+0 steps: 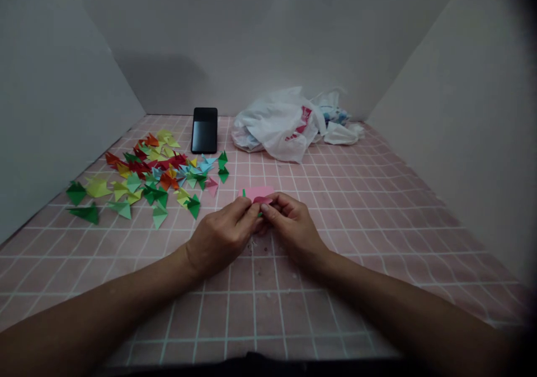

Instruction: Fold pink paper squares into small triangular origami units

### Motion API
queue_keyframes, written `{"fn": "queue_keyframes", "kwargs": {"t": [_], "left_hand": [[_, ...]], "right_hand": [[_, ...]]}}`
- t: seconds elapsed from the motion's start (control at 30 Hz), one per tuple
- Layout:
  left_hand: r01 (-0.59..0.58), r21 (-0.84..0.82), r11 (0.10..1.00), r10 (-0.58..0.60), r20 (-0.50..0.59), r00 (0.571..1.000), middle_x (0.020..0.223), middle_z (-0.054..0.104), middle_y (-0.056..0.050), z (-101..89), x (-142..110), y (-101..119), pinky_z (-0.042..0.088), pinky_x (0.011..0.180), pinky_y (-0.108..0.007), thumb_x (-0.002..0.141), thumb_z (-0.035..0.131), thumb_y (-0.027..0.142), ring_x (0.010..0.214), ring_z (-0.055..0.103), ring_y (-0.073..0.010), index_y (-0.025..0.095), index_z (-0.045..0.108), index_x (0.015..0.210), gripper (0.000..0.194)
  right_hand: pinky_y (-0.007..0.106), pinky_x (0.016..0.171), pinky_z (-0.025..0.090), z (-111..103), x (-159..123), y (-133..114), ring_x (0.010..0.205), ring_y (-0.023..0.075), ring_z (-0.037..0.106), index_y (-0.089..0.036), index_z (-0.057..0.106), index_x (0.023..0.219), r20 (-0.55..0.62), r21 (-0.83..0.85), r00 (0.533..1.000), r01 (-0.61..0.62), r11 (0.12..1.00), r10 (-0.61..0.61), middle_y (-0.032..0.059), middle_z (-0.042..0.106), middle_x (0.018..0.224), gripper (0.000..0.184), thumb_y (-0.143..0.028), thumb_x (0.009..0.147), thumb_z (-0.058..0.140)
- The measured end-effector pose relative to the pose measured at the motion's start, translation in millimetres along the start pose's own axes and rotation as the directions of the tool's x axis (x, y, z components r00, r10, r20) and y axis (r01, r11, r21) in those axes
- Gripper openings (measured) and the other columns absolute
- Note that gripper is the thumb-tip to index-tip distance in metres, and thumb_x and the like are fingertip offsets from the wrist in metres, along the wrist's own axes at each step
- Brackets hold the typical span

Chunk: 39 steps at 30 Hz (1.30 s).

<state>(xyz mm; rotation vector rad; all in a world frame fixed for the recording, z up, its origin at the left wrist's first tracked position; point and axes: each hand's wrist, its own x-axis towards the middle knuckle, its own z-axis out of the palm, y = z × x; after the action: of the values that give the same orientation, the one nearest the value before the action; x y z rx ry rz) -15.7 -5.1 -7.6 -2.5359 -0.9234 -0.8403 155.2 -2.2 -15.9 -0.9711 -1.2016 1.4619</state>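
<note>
Nothing is legible (the plastic bag (277,126) has blurred red print (302,121)).

The light is dim and soft, with no visible source. A faint, blurred shadow lies on the back wall (161,83) just left of the phone (204,130), whose screen shows a pale sheen across its upper half. Well below the phone, the hands (258,226) look slightly soft, the bottom corners fall nearly black, and the grid lines on the surface (377,265) bend outward.
</note>
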Motion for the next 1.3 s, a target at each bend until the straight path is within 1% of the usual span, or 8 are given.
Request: {"fn": "queue_keyframes", "kwargs": {"t": [0.23,0.33,0.4,0.47,0.53,0.63,1.0,1.3], "left_hand": [[0.052,-0.173,0.984,-0.053,-0.003,0.999,0.094,0.07,-0.011,-1.5,1.8,4.3,0.057,0.062,-0.027,0.099,0.052,0.026,0.077,0.07,-0.0177,0.012,0.061,0.112,0.021],[0.256,-0.386,0.886,-0.27,0.017,0.963,0.091,0.069,-0.008,-3.0,3.5,3.0,0.054,0.063,-0.026,0.099,0.051,0.028,0.076,0.067,-0.0162,0.014,0.061,0.108,0.019],[0.473,-0.553,0.685,-0.491,0.129,0.861,0.086,0.067,-0.004,-2.4,4.7,0.9,0.052,0.06,-0.024,0.098,0.052,0.029,0.069,0.063,-0.0132,0.017,0.061,0.104,0.016],[0.637,-0.674,0.374,-0.604,0.345,0.719,0.076,0.064,0.0,-0.6,5.6,-0.9,0.048,0.052,-0.022,0.096,0.056,0.034,0.058,0.059,-0.0108,0.018,0.06,0.099,0.017],[0.714,-0.694,0.087,-0.575,0.551,0.605,0.064,0.06,0.003,1.2,6.6,-1.5,0.044,0.045,-0.02,0.093,0.058,0.04,0.049,0.054,-0.0099,0.018,0.059,0.094,0.022],[0.742,-0.662,-0.11,-0.505,0.68,0.532,0.061,0.06,0.003,1.5,9.0,0.3,0.044,0.042,-0.019,0.089,0.062,0.046,0.047,0.056,-0.01,0.018,0.06,0.089,0.028],[0.664,-0.656,-0.358,-0.46,0.743,0.486,0.074,0.06,0.003,1.7,11.3,4.3,0.057,0.055,-0.023,0.079,0.074,0.037,0.063,0.061,-0.0108,0.018,0.06,0.088,0.025],[0.649,-0.643,-0.406,-0.458,0.758,0.464,0.075,0.061,0.002,2.3,12.3,5.1,0.056,0.058,-0.022,0.077,0.076,0.033,0.063,0.062,-0.0097,0.017,0.059,0.087,0.025]], "right_hand": [[0.025,0.056,0.05,-4.5,5.1,-1.7,0.062,0.0128,0.061,-0.019,0.065,0.079,-0.106,-0.173,0.991,0.063,0.983,-0.082,0.0001,0.066,0.071,0.009,-0.028,0.08,0.064],[0.024,0.053,0.047,-5.9,5.8,-1.8,0.057,0.0118,0.057,-0.018,0.065,0.078,-0.095,-0.217,0.992,0.066,0.974,-0.088,-0.0008,0.063,0.067,0.009,-0.026,0.082,0.062],[0.024,0.053,0.045,-6.0,4.7,-2.3,0.057,0.0115,0.056,-0.018,0.066,0.078,-0.066,-0.272,0.993,0.078,0.959,-0.1,-0.0006,0.062,0.067,0.009,-0.023,0.083,0.06],[0.024,0.054,0.043,-5.8,2.8,-3.4,0.058,0.0115,0.055,-0.018,0.066,0.078,-0.032,-0.351,0.992,0.1,0.931,-0.119,-0.0003,0.063,0.068,0.009,-0.021,0.083,0.059],[0.024,0.055,0.041,-5.8,0.9,-4.6,0.06,0.0117,0.055,-0.018,0.066,0.078,-0.007,-0.422,0.99,0.123,0.898,-0.139,-0.0004,0.063,0.068,0.01,-0.02,0.085,0.059],[0.025,0.057,0.041,-6.1,-1.1,-6.6,0.062,0.0119,0.054,-0.018,0.064,0.076,0.001,-0.469,0.984,0.158,0.869,-0.178,-0.0006,0.062,0.069,0.011,-0.02,0.086,0.06],[0.025,0.054,0.04,-5.6,-0.2,-5.2,0.061,0.0129,0.054,-0.02,0.062,0.074,-0.029,-0.373,0.993,0.094,0.923,-0.113,-0.0003,0.061,0.066,0.013,-0.026,0.085,0.065],[0.025,0.052,0.039,-5.2,-1.2,-6.0,0.054,0.0115,0.051,-0.019,0.061,0.075,-0.001,-0.336,0.996,0.086,0.938,-0.092,-0.0025,0.057,0.06,0.013,-0.027,0.086,0.061]]}}
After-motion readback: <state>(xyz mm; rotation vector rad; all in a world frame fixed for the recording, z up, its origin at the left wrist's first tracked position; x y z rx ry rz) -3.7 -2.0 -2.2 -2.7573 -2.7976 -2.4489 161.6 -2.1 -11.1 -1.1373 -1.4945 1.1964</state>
